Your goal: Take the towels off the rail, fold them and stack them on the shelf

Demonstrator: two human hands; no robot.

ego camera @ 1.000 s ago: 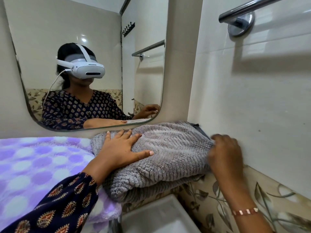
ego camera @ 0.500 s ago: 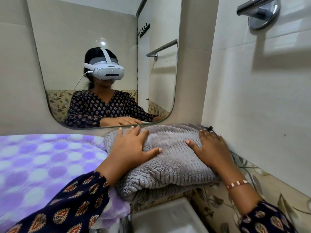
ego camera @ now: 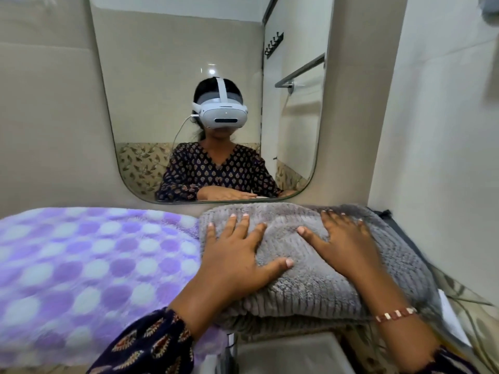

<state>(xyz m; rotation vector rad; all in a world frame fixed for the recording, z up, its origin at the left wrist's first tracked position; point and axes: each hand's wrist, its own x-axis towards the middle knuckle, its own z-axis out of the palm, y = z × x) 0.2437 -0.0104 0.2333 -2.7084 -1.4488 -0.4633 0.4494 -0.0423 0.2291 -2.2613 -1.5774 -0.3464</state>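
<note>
- Head view, the hands: your left hand (ego camera: 237,255) and your right hand (ego camera: 348,247) both lie flat, fingers straight and spread, palms pressing down on the folded grey towel (ego camera: 305,279). Neither one is gripping anything.
- Head view, the relation that matters: the grey towel sits directly under both palms, so nothing needs reaching for. Its long axis runs from about 9 o'clock to 3 o'clock across the shelf, with the folded front edge facing you at 6 o'clock. Your left hand covers the 9 o'clock half and your right hand the 3 o'clock half; both are equally near, and both touch the cloth.
- Head view, the neighbour: the purple spotted towel (ego camera: 89,265) lies at 9 o'clock of the grey one, touching it, and your left wrist crosses its near corner. Your left hand is plainly the closer one to it.
- Head view, the count: two towels, one grey and one purple spotted. Two hands. One mirror (ego camera: 151,90) at 12 o'clock. One towel rail, seen only as a bare reflection (ego camera: 299,71) in the mirror. One beaded bracelet (ego camera: 395,314) on your right wrist.
- Head view, judgement: the grey towel looks folded and placed, and you seem to be smoothing it. Whether the purple one is fully folded I cannot tell, as that side is blurred.
</note>
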